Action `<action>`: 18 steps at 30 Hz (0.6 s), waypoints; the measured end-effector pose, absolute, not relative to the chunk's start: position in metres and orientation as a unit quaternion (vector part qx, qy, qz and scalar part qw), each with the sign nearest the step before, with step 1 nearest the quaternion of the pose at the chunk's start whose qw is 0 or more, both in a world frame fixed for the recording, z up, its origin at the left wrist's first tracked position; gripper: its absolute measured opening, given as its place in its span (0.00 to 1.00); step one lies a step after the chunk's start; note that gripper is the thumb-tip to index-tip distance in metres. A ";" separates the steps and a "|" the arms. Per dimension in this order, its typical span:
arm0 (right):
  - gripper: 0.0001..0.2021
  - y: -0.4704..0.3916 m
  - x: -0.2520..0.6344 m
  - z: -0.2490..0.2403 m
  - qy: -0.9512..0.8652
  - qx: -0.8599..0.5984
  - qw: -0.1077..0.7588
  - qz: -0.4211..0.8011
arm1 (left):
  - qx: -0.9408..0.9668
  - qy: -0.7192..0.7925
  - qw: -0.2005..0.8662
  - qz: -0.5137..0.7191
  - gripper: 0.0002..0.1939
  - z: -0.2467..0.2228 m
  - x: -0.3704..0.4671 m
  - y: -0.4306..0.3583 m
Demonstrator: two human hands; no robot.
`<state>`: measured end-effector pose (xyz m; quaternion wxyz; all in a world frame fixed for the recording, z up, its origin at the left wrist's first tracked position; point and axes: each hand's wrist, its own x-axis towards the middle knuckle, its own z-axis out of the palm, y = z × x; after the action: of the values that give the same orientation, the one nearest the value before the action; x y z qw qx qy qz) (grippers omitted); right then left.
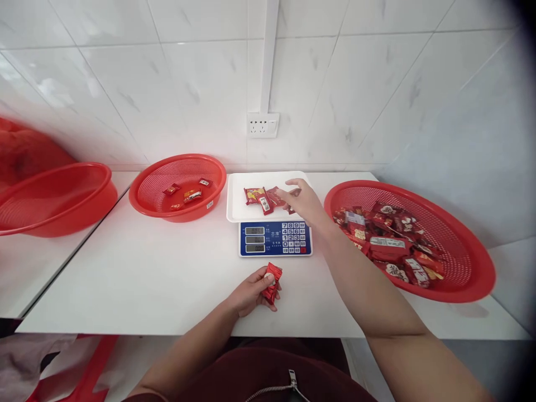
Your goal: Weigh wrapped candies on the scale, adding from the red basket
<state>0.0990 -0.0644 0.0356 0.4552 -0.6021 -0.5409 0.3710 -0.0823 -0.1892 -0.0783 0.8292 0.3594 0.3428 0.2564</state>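
Note:
My left hand [254, 291] is closed around a red wrapped snack packet [272, 279], just in front of the scale near the table edge. Over the right part of the scale's white tray [237, 206] reaches my right hand [307, 204], thumb and forefinger spread apart. Several red snack packets [264, 204] lie on that tray. One packet is partly hidden beneath my right hand, and whether the fingers touch it is hard to see. The blue panel of the digital scale [275, 240] faces me, its display digits too faint to read surely.
To the right, a red plastic basket [469, 268] holds many red packets. Another red basket [144, 204] at the back left has several packets inside. Farther left stands a third red basket [94, 195] beside a red bag [25, 148]. A wall socket [263, 125] sits behind the scale.

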 end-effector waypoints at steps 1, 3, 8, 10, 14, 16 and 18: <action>0.21 -0.064 0.101 0.036 -0.514 -0.595 0.470 0.400 | 0.361 0.343 0.829 0.254 0.25 -0.079 -0.082 -0.189; 0.20 -0.062 0.103 0.038 -0.452 -0.565 0.501 0.475 | 0.365 0.345 0.826 0.254 0.24 -0.079 -0.081 -0.189; 0.11 -0.059 0.105 0.040 -0.338 -0.453 0.566 0.600 | 0.362 0.351 0.825 0.254 0.25 -0.078 -0.081 -0.189; 0.08 -0.061 0.105 0.039 -0.344 -0.439 0.584 0.590 | 0.361 0.350 0.825 0.257 0.24 -0.076 -0.082 -0.190; 0.04 -0.065 0.106 0.034 -0.383 -0.468 0.583 0.542 | 0.367 0.342 0.825 0.260 0.20 -0.074 -0.082 -0.191; 0.03 -0.066 0.107 0.031 -0.400 -0.496 0.580 0.508 | 0.371 0.339 0.825 0.259 0.20 -0.074 -0.083 -0.191; 0.04 -0.067 0.107 0.029 -0.428 -0.523 0.577 0.459 | 0.373 0.339 0.825 0.256 0.21 -0.075 -0.083 -0.190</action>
<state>0.1075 -0.0669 0.0288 0.5766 -0.5228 -0.4282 0.4592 -0.0828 -0.1902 -0.0747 0.8250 0.3734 0.3386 0.2555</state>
